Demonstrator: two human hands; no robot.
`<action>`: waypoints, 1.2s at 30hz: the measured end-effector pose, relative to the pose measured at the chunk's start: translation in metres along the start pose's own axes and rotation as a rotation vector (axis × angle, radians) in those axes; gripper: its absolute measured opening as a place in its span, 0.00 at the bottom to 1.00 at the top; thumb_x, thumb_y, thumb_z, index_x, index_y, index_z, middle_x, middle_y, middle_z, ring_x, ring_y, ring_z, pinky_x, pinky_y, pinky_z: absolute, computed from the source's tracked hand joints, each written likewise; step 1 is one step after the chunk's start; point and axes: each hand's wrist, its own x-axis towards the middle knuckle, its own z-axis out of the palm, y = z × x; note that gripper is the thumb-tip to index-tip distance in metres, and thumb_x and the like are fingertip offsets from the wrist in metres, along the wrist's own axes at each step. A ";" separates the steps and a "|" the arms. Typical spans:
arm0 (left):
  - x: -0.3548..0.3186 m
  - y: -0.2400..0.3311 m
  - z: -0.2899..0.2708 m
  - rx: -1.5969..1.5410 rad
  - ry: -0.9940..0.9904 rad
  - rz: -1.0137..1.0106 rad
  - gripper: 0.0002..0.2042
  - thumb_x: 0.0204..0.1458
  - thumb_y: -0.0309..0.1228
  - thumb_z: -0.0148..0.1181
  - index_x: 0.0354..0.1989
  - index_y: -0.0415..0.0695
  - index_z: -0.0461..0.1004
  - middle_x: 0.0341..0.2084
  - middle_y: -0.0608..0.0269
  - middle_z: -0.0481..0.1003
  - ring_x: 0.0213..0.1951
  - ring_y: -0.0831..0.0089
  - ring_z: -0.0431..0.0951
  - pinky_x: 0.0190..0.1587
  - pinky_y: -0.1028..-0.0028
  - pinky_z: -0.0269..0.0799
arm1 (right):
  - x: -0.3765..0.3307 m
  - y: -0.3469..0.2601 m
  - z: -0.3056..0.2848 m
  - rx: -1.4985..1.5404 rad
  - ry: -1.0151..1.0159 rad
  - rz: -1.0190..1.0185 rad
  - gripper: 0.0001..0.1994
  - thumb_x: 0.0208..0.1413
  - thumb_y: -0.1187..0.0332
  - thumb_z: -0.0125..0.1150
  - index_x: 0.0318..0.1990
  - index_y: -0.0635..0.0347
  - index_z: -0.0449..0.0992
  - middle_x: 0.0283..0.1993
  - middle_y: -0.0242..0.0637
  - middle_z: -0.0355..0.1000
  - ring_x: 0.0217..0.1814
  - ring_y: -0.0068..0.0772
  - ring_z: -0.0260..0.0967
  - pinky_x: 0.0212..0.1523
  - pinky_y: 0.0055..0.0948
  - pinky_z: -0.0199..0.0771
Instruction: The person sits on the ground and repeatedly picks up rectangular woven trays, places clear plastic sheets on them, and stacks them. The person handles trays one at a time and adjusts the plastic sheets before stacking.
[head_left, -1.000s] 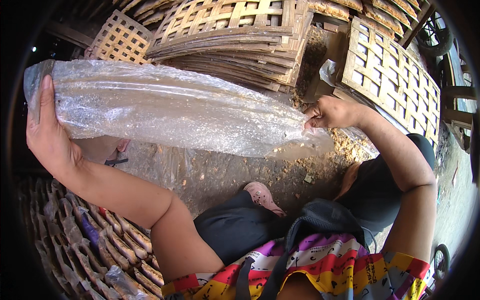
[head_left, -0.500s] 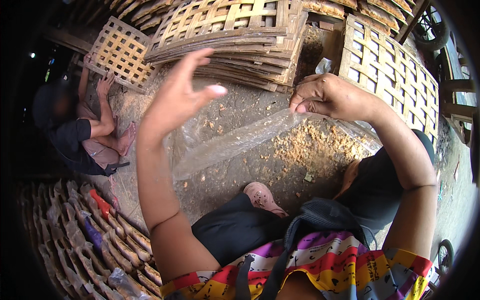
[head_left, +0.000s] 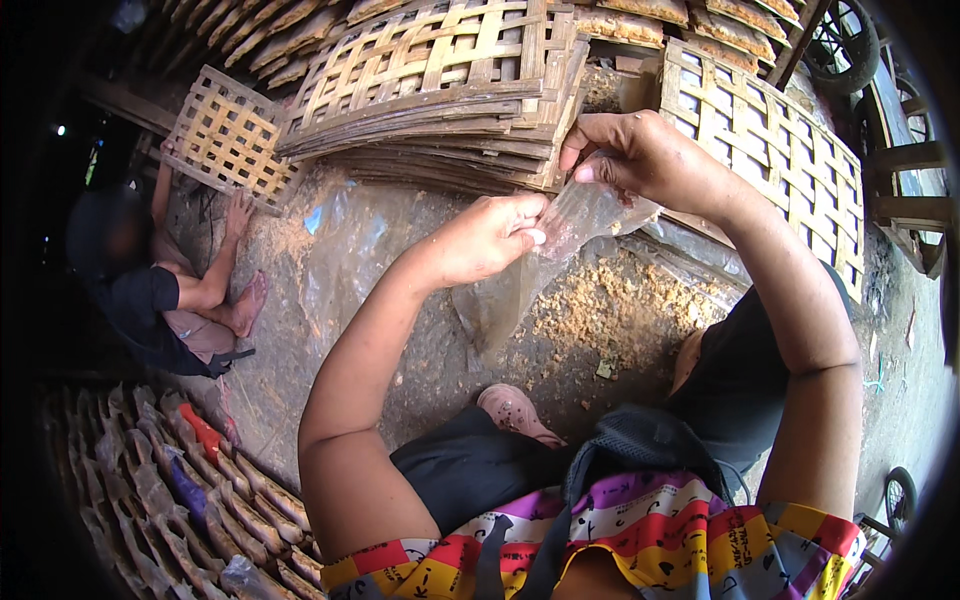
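Observation:
A clear, crumpled plastic bag hangs between my two hands, its lower end dangling over the floor. My left hand pinches its edge between thumb and fingers. A little higher and to the right, my right hand grips the top of the bag with closed fingers. Below and beyond the bag, yellowish crumbs lie heaped on the concrete floor. Just behind my hands stands a stack of woven bamboo trays.
Another woven bamboo tray lies at the right. Filled bags in rows stand at lower left. A co-worker sits at the left, holding a small woven tray. More plastic lies on the floor. Wheels show at the far right.
My left hand has come down and right from mid-air and now pinches the bag beside my right hand. My right hand has risen slightly. The bag hangs lower instead of stretching leftward.

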 end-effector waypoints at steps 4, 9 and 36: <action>0.000 0.005 -0.005 0.165 -0.090 -0.165 0.12 0.56 0.21 0.48 0.49 0.36 0.70 0.39 0.62 0.75 0.43 0.77 0.73 0.49 0.73 0.68 | -0.001 0.000 -0.010 0.023 0.037 0.019 0.09 0.57 0.66 0.62 0.44 0.56 0.76 0.23 0.37 0.74 0.25 0.25 0.72 0.29 0.31 0.70; -0.004 0.000 -0.001 0.225 0.179 0.227 0.18 0.53 0.30 0.60 0.51 0.39 0.65 0.38 0.53 0.77 0.42 0.62 0.77 0.48 0.65 0.70 | -0.003 -0.006 -0.019 0.060 0.039 0.004 0.10 0.57 0.66 0.61 0.45 0.56 0.76 0.22 0.35 0.72 0.23 0.24 0.69 0.27 0.30 0.69; -0.016 0.003 -0.014 0.592 0.063 0.016 0.06 0.52 0.26 0.53 0.33 0.35 0.72 0.26 0.42 0.75 0.33 0.48 0.77 0.35 0.56 0.69 | -0.011 -0.019 -0.012 0.136 0.167 0.051 0.04 0.58 0.73 0.58 0.37 0.63 0.73 0.27 0.27 0.66 0.26 0.15 0.60 0.26 0.19 0.63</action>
